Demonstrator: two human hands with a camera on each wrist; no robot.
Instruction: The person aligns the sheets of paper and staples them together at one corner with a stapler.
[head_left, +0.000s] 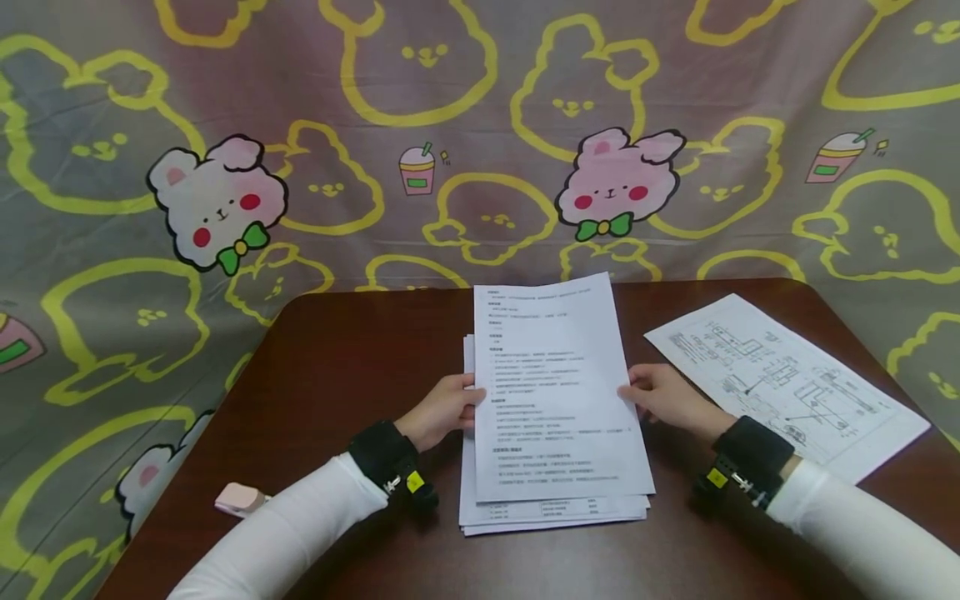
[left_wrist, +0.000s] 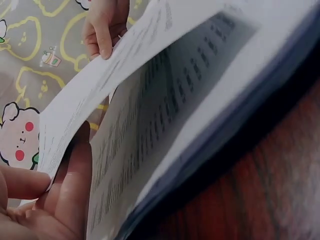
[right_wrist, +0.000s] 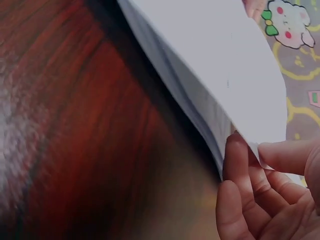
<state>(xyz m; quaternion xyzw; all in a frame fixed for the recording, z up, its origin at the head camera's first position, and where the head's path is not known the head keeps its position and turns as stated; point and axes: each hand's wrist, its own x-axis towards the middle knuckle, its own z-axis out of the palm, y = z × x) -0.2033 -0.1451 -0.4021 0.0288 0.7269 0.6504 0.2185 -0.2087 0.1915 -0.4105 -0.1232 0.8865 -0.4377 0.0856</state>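
Note:
A printed sheet of paper is held up between both hands, tilted over a stack of paper on the table. My left hand pinches its left edge between thumb and fingers; the left wrist view shows the thumb on top and the fingers beneath. On the opposite edge, my right hand pinches the sheet the same way, and the right wrist view shows those fingers under it. A gap shows between the raised sheet and the printed page below.
Sheets with technical drawings lie at the right of the dark wooden table. A pale pink stapler-like object lies at the left, by the left sleeve. Behind the table hangs a patterned cloth.

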